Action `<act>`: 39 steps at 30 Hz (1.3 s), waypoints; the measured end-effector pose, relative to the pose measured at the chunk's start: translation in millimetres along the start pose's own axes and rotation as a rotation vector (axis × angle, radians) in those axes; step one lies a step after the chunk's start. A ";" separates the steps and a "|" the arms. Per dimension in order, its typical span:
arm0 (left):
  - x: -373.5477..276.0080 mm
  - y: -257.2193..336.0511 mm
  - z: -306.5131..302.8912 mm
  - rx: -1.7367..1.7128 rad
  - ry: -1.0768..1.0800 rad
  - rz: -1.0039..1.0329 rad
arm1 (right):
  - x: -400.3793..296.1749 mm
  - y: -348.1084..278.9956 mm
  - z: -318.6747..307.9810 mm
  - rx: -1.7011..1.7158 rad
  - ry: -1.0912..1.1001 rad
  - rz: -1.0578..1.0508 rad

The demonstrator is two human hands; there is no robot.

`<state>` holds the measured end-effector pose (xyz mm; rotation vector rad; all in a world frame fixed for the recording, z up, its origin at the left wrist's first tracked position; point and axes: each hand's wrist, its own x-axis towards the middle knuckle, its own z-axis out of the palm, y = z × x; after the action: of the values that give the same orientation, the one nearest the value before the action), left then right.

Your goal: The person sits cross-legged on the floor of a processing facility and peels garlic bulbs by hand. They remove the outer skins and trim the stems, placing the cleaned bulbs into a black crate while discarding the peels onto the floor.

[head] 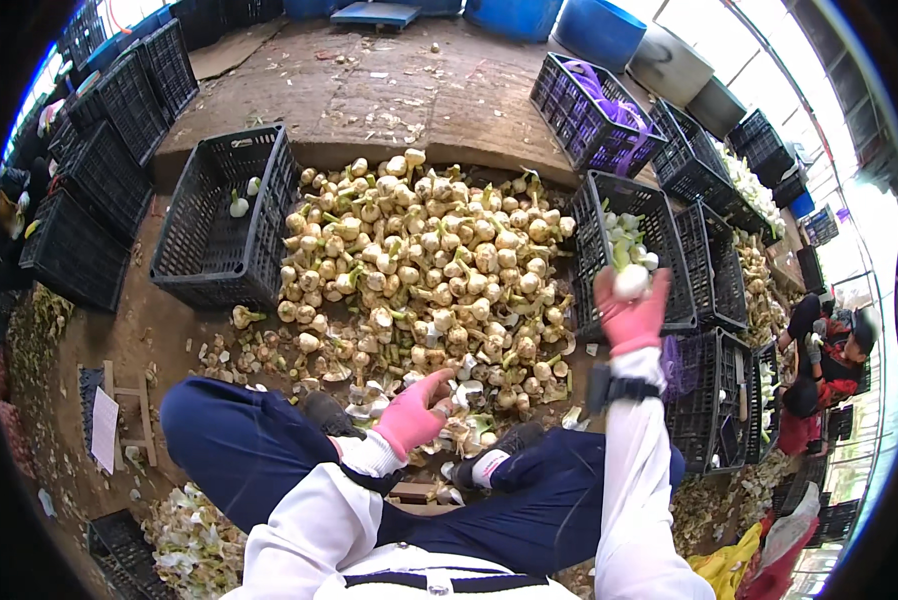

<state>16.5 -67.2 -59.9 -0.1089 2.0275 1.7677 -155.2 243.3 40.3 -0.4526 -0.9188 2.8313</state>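
My right hand [636, 315], in a pink glove, has a white peeled garlic bulb [632, 282] between thumb and fingers. It is above the near part of a black plastic crate [590, 225], where more peeled bulbs [623, 229] with green stems lie. My left hand [416, 417], also gloved in pink, hovers over loose garlic skins [468, 394] between my feet. Its index finger points forward, apart from the thumb; a small greyish thing at the thumb tip is unclear. Before me spreads a heap of unpeeled garlic bulbs [426, 255].
At left, another black crate [216, 281] holds two peeled bulbs. Behind the heap rises the edge of a raised floor [434, 150]. A crate with purple netting [606, 101] stands far right. A knife [741, 386] lies on a nearer crate. A co-worker [824, 360] sits at the right.
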 end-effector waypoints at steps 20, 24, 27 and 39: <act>39.5 -1.1 9.1 0.364 -0.031 0.105 | 170.9 211.5 -37.4 -2.243 -0.362 0.060; 43.9 4.1 3.2 0.326 -0.068 -0.001 | 175.2 239.6 -43.4 -2.248 -0.309 0.117; 45.8 3.5 1.2 0.339 -0.084 0.010 | 174.9 244.1 -59.0 -2.128 -0.278 -0.085; 51.5 32.5 -39.0 -0.690 0.600 0.156 | -36.3 205.8 50.8 -1.381 -1.054 -0.226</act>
<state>-51.7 -87.1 -46.2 -0.7900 1.6867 2.7134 -143.7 41.7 -33.5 1.0996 -2.7088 1.6061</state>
